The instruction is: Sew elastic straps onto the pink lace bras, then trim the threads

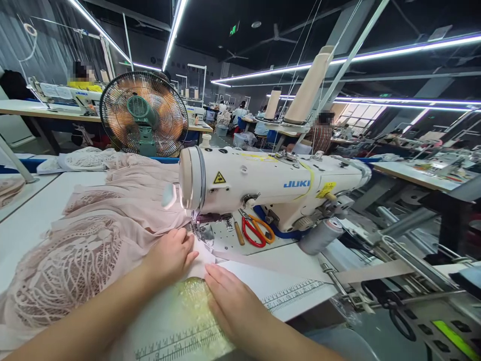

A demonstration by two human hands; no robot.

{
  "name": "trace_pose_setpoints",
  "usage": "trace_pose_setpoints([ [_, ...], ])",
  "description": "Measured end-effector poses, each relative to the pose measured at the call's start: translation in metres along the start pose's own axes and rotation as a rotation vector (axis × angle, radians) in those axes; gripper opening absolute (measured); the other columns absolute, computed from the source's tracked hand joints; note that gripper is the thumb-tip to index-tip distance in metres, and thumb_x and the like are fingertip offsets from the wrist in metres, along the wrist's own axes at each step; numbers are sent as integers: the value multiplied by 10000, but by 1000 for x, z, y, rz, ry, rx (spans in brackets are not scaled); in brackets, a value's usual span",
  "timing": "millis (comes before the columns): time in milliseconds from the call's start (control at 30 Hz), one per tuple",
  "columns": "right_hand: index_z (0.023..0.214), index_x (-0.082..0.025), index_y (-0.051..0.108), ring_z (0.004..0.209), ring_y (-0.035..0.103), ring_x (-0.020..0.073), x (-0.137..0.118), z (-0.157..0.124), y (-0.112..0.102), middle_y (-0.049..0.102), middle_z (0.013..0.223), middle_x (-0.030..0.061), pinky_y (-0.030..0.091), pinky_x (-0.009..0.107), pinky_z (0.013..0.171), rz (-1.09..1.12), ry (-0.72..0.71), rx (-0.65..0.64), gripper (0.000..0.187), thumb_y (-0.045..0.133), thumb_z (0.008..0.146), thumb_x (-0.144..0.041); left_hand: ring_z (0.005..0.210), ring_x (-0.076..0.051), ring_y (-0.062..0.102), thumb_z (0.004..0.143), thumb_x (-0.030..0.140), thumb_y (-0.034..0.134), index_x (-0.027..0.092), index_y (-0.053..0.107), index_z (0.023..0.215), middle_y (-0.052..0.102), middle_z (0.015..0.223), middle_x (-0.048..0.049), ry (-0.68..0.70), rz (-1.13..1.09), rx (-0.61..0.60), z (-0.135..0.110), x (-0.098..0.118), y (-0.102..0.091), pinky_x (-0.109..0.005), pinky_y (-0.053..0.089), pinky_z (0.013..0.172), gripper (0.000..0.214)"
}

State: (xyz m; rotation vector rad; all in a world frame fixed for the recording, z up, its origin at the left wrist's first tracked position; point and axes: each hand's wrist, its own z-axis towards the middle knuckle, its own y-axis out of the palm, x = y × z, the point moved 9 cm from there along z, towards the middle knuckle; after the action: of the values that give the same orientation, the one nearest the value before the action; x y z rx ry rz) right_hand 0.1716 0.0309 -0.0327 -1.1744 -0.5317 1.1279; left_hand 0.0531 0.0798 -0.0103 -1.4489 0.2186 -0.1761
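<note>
At one sewing machine (244,178), one left hand (169,255), one right hand (236,303), fingers (220,278) on pink fabric (204,254), grip unclear

Large fan (140,108) left; green sign (234,29) overhead.

Hands (169,254) on fabric (203,253) — sewing machine (263,176) ahead

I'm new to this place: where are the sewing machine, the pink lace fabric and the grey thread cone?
sewing machine (263,178): head view, the side of its white arm
pink lace fabric (84,243): head view, its patterned lace
grey thread cone (319,237): head view, its wound side
</note>
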Motion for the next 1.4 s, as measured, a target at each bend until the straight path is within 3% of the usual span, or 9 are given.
trace_pose_setpoints([
  [133,1296,3,517,1278,461,295,-4,0,7,489,1374,205,439,425,1051,-43,0,2,438,367,946,-213,869,-281,585,926,306,418,83,631,1102,605,920,-136,13,-24,44,2,-4,0,-413,500,760,356],
  [267,1349,-1,462,1319,406,308,-8,8,17,433,1419,207,407,456,1072,-62,22,-22,466,362,962,-241,838,-269,597,911,275,431,126,661,928,614,879,-122,26,-37,27,4,-9,-6,-402,510,735,275],
  [400,1384,-15,414,1336,378,313,-8,25,23,412,1435,208,364,462,1102,-5,98,-63,529,458,931,-285,861,-258,615,861,140,432,149,675,804,660,900,-127,83,-9,53,-6,5,-16,-394,529,755,250],
  [500,1412,-25,363,1332,379,309,-13,34,25,433,1414,222,325,457,1122,54,99,-72,583,492,910,-292,932,-240,645,789,76,428,164,680,1018,680,1105,-126,128,-66,94,-25,22,-15,-356,562,785,352],
  [567,1417,-38,355,1330,381,304,-14,36,25,442,1405,218,298,451,1134,75,91,-69,570,477,919,-286,1023,-231,637,728,49,429,171,581,1245,624,1268,-111,141,-128,82,-37,27,-5,-331,572,826,552],
  [633,1405,-41,373,1337,369,294,-14,34,24,434,1416,206,276,431,1146,88,84,-64,547,463,926,-288,1100,-224,609,703,22,406,181,501,1342,589,1327,-86,147,-171,78,-45,26,6,-337,554,902,665],
  [833,1291,-42,513,1315,399,261,-12,25,13,492,1381,161,283,373,1147,121,-7,16,430,429,930,-260,1208,-218,552,792,36,361,192,504,1347,538,1383,-65,204,-134,189,-52,7,20,-363,487,1013,594],
  [1033,1241,-25,556,1279,444,271,-12,24,7,519,1351,175,331,388,1125,128,-33,59,401,413,931,-236,1180,-193,572,800,8,342,177,555,1293,557,1365,-67,225,-85,96,-44,0,13,-344,481,1013,563],
  [1400,1216,-40,569,1292,434,260,-12,27,4,519,1357,153,318,375,1134,177,-6,-1,375,440,916,-224,1173,-228,577,823,22,340,182,565,1278,576,1342,-83,210,-81,125,-29,-24,12,-390,531,946,533],
])
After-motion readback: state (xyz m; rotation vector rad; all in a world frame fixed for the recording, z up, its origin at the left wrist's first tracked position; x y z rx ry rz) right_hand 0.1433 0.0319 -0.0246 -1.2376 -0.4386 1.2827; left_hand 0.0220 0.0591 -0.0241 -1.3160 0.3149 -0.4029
